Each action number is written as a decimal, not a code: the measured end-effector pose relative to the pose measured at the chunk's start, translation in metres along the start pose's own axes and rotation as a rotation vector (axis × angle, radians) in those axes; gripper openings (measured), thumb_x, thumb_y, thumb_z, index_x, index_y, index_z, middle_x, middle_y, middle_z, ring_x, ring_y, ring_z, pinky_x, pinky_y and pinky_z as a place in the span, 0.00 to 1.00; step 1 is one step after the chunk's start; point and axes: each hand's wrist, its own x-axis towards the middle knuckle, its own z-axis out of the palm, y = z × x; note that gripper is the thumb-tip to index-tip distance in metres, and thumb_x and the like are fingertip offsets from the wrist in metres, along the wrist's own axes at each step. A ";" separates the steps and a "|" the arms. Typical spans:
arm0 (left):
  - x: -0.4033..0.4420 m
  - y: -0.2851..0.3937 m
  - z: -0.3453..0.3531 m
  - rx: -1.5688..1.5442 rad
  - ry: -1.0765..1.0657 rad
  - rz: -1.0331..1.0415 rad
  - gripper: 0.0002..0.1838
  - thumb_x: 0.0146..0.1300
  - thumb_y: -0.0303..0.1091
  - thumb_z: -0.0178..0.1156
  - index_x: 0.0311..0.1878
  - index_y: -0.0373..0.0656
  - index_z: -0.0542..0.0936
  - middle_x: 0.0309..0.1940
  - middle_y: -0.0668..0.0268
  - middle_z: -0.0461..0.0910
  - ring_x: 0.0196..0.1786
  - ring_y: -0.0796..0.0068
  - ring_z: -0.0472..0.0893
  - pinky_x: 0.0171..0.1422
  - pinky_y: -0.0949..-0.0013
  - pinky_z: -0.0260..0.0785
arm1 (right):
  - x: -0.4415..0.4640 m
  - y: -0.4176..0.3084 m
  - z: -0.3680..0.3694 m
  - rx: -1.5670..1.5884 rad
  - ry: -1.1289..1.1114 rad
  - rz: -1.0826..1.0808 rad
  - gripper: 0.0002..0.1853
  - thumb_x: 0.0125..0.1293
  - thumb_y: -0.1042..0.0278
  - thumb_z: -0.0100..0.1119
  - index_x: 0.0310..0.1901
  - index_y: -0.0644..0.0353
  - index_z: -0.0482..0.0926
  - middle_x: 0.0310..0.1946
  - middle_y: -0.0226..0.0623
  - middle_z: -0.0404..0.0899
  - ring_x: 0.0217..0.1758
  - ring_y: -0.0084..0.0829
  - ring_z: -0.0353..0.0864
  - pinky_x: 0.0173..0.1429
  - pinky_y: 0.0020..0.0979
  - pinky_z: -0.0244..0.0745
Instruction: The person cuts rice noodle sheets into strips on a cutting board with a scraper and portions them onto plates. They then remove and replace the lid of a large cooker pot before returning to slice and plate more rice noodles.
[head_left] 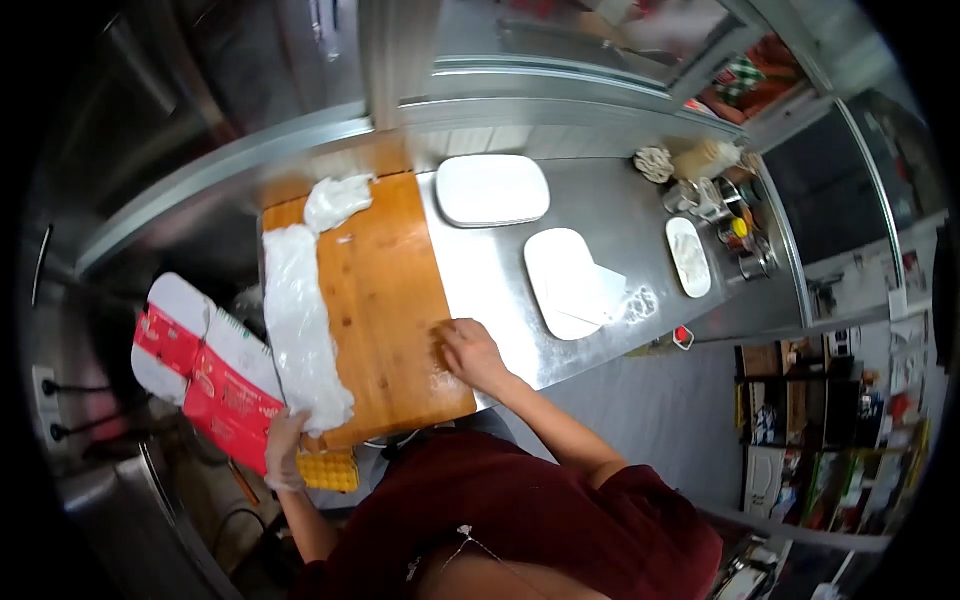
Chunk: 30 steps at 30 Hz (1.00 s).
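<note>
My left hand, in a thin clear glove, grips the lower edge of a flattened red and white cardboard box left of the wooden board. Beside the box, a long bundle of white plastic wrap lies along the board's left edge, its lower end near my left hand. A smaller crumpled plastic piece is at the board's top. Over the board's right edge is my right hand, its fingers loosely bent and somewhat apart, with nothing visible in them.
On the steel counter are stacked white trays, another white tray with white sheets, a small oblong dish and several jars. A yellow egg-type tray sits below the board. Shelves stand at the right.
</note>
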 end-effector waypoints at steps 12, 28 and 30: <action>0.008 -0.002 0.018 0.102 0.091 0.026 0.13 0.58 0.31 0.59 0.41 0.30 0.75 0.27 0.63 0.77 0.24 0.74 0.75 0.23 0.70 0.66 | -0.013 0.011 0.001 0.029 -0.201 0.017 0.12 0.53 0.71 0.56 0.40 0.64 0.75 0.43 0.41 0.73 0.48 0.41 0.72 0.52 0.35 0.69; 0.000 0.023 0.021 -0.125 0.155 -0.076 0.24 0.60 0.43 0.57 0.51 0.33 0.72 0.39 0.57 0.78 0.30 0.69 0.78 0.29 0.71 0.71 | -0.052 0.072 -0.048 0.110 -0.148 0.227 0.11 0.58 0.69 0.55 0.42 0.63 0.76 0.39 0.40 0.74 0.46 0.41 0.72 0.50 0.37 0.70; 0.005 0.024 0.014 -0.055 0.150 -0.077 0.25 0.60 0.45 0.55 0.54 0.36 0.70 0.43 0.60 0.77 0.38 0.68 0.78 0.36 0.67 0.71 | -0.049 0.073 -0.049 0.126 -0.137 0.222 0.11 0.58 0.69 0.55 0.42 0.63 0.76 0.39 0.40 0.74 0.47 0.41 0.72 0.50 0.37 0.70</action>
